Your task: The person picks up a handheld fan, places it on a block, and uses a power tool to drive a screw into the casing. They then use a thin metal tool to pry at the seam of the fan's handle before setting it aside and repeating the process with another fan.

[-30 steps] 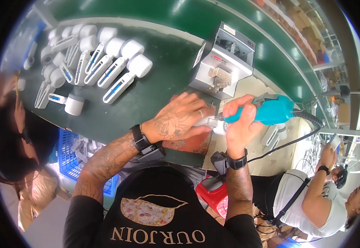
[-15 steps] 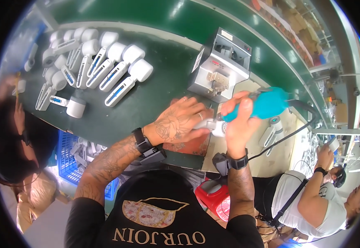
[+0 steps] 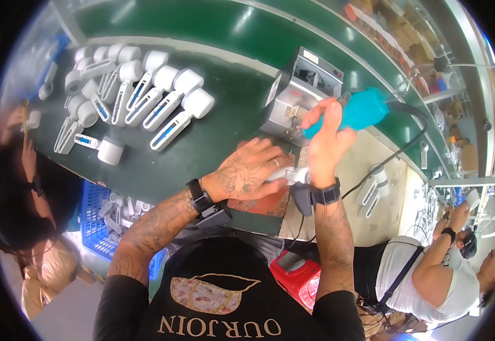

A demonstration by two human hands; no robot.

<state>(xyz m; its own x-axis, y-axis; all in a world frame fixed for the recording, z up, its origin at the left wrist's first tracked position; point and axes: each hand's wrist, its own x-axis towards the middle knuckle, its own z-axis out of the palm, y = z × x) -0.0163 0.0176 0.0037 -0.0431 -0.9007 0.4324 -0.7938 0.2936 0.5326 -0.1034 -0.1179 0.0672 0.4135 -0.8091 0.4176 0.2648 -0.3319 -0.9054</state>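
At green bench (image 3: 233, 102), left fingers (image 3: 267, 152) grip white piece (image 3: 290, 174), partly covered; right fingers (image 3: 331, 116) curl round black-corded teal tool (image 3: 365, 109).

Across the left of the table (image 3: 219, 68) spreads a cluster of handled devices (image 3: 186, 81); one sits in front, near the edge. At centre, the left hand (image 3: 250, 169) is on a single device (image 3: 293, 174); right of it, the right hand (image 3: 328, 139) holds a power tool (image 3: 364, 111). Behind them, a machine (image 3: 301, 94). Below, left, parts (image 3: 123, 211) lie in a basket (image 3: 92, 224).
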